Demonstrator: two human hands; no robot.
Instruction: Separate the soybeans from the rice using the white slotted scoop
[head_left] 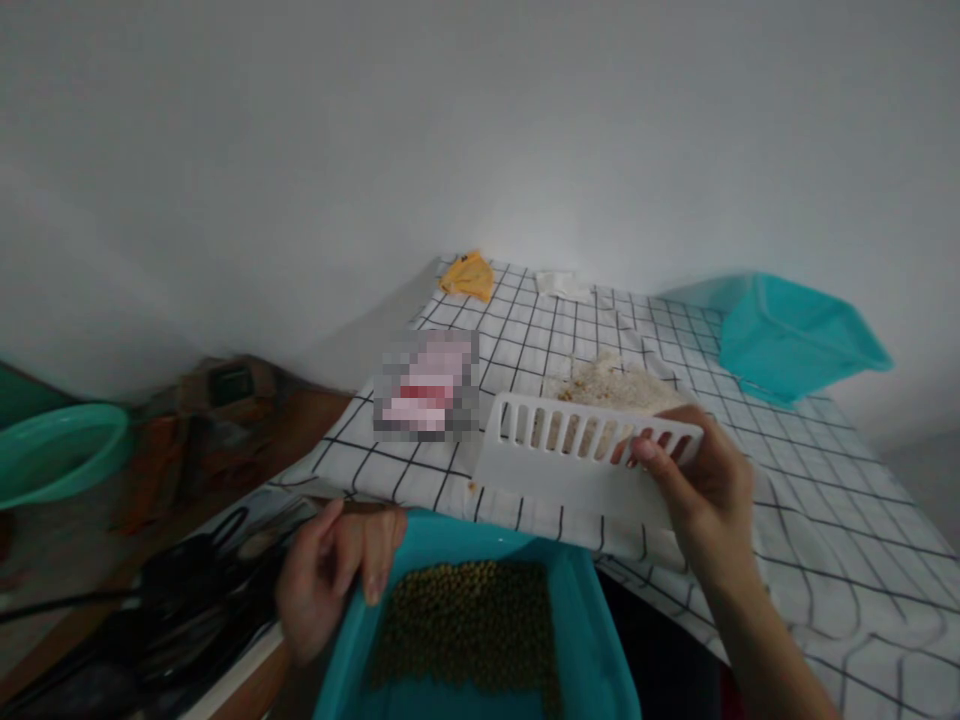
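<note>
In the head view, my right hand (709,480) grips the right end of a white slotted plastic panel (570,485), its thumb in front at the slots. The panel stands tilted on its long side at the near part of the checked cloth. Just behind it lies a pale, crumbly heap (619,385) with some brownish bits. My left hand (341,560) is closed over the left rim of a teal plastic bin (600,610) below the table edge. Many small round, yellowish-green beans (472,620) cover the bin's floor; the lower part is in shadow.
The checked cloth (517,325) covers a table against a wall. On it are a yellow cloth (469,277), a white folded piece (562,285), a blurred pink item (431,385) and a teal basket (799,335). At left are a green basin (67,455) and a black bag (187,600).
</note>
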